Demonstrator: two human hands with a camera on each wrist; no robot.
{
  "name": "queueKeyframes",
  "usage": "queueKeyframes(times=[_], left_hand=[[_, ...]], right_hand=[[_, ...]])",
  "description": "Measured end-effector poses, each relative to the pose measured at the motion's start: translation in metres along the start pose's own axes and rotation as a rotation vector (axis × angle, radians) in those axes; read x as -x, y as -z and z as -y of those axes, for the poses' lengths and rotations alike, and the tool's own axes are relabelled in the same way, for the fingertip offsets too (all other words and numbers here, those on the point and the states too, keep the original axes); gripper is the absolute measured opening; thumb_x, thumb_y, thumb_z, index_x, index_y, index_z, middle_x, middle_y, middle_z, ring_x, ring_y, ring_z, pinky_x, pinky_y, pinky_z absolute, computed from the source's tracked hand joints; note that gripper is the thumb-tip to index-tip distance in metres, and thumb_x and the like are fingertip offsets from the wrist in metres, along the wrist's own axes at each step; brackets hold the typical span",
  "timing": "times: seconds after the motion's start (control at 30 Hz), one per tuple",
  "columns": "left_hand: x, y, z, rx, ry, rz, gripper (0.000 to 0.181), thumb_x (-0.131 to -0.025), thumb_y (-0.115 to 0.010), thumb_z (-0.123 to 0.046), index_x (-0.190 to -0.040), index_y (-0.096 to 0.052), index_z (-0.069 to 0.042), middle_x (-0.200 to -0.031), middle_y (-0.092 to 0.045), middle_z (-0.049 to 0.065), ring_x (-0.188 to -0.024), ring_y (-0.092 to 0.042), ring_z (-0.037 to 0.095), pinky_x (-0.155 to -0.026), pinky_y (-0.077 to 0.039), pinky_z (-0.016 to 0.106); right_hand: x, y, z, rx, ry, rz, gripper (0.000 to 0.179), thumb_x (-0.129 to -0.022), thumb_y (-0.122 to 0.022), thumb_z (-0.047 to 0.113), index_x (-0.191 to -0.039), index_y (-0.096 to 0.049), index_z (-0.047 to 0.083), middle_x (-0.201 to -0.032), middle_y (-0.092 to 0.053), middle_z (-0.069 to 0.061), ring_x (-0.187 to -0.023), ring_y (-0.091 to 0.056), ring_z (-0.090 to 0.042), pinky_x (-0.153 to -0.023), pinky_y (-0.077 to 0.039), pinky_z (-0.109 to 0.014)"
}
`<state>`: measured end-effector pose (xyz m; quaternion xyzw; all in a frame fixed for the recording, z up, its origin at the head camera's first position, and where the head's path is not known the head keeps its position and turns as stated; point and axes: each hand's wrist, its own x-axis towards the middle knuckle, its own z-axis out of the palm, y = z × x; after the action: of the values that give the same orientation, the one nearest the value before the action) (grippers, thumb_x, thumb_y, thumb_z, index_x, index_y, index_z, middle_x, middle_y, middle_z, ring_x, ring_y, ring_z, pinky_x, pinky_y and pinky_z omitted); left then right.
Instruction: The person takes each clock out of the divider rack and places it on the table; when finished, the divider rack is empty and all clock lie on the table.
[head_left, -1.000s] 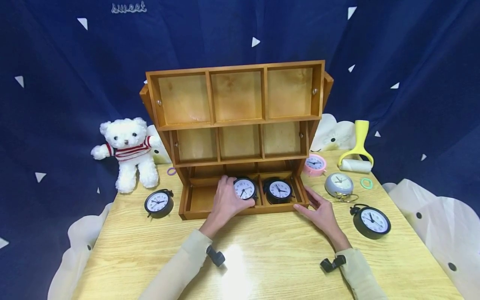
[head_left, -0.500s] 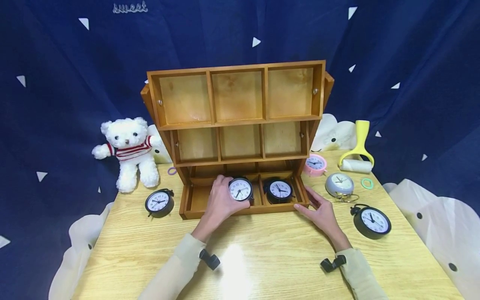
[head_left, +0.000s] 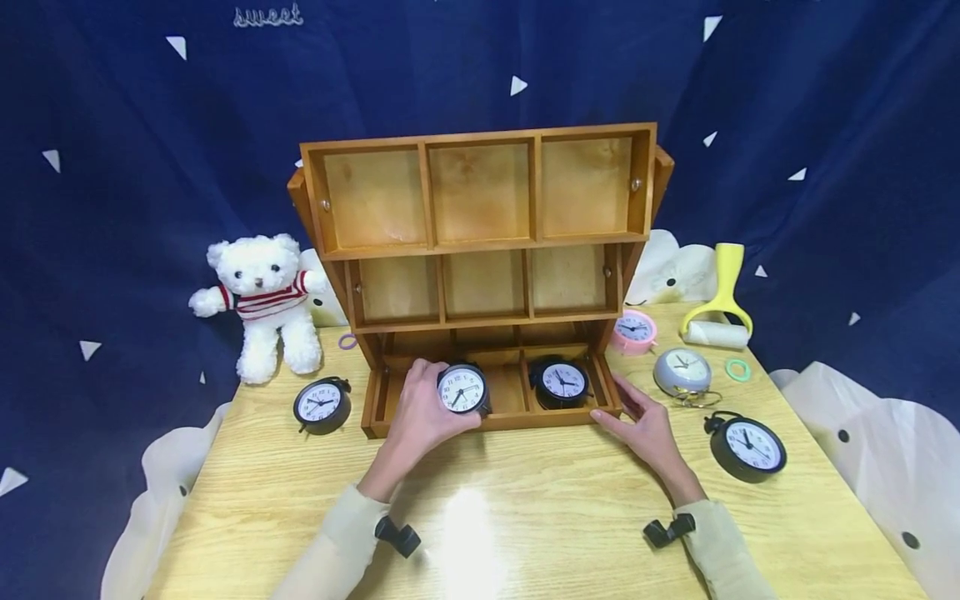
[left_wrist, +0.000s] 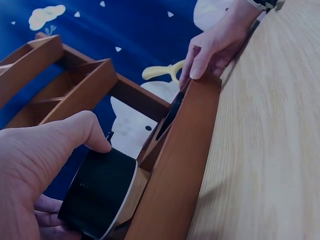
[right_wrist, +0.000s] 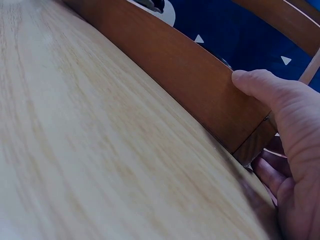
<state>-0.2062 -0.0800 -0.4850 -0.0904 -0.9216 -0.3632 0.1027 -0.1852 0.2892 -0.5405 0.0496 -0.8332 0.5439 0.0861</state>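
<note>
Pinching the black clock, likely light and rigid, our left grip sensibly took its casing; our right grip clasped the wooden tray's corner.

A white teddy bear is at the left of the frame, and near it lies a purple ring. A yellow roller is at the right, with a green ring just below. Behind, a dark blue curtain fills the upper part.
</note>
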Motion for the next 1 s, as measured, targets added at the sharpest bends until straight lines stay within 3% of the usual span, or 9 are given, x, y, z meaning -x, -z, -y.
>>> queueKeyframes(times=[0.27, 0.53, 0.73, 1.0], left_hand=[[0.009, 0.016, 0.012, -0.009, 0.023, -0.033, 0.084, -0.054, -0.093, -0.038, -0.124, -0.065, -0.001, -0.113, -0.054, 0.007, -0.101, -0.058, 0.026, -0.081, -0.058, 0.040], [0.015, 0.035, 0.025, -0.022, 0.063, -0.056, 0.084, -0.055, -0.092, -0.033, -0.126, -0.063, -0.001, -0.117, -0.055, 0.009, -0.104, -0.056, 0.026, -0.081, -0.055, 0.040], [0.018, 0.048, 0.033, -0.049, 0.103, -0.058, 0.090, -0.054, -0.091, -0.034, -0.132, -0.060, -0.002, -0.121, -0.053, 0.011, -0.106, -0.055, 0.028, -0.082, -0.053, 0.041], [0.024, 0.058, 0.041, -0.087, 0.094, -0.056, 0.088, -0.054, -0.090, -0.035, -0.130, -0.061, -0.002, -0.122, -0.055, 0.012, -0.106, -0.055, 0.029, -0.085, -0.054, 0.045]], right_hand=[[-0.003, 0.000, -0.007, 0.004, 0.013, -0.008, 0.076, -0.087, -0.087, 0.011, -0.150, -0.049, -0.009, -0.153, -0.050, -0.029, -0.137, -0.050, -0.044, -0.103, -0.045, -0.012], [-0.007, -0.005, -0.044, -0.035, 0.019, -0.024, 0.078, -0.086, -0.087, 0.012, -0.154, -0.049, 0.000, -0.156, -0.048, -0.023, -0.140, -0.049, -0.040, -0.100, -0.042, -0.006], [-0.008, -0.004, -0.046, -0.043, 0.023, -0.020, 0.078, -0.087, -0.087, 0.010, -0.154, -0.048, -0.002, -0.157, -0.047, -0.024, -0.141, -0.048, -0.040, -0.101, -0.042, -0.007], [-0.009, -0.005, -0.046, -0.037, 0.012, -0.019, 0.078, -0.086, -0.087, 0.008, -0.152, -0.048, -0.006, -0.154, -0.048, -0.027, -0.138, -0.049, -0.043, -0.100, -0.043, -0.007]])
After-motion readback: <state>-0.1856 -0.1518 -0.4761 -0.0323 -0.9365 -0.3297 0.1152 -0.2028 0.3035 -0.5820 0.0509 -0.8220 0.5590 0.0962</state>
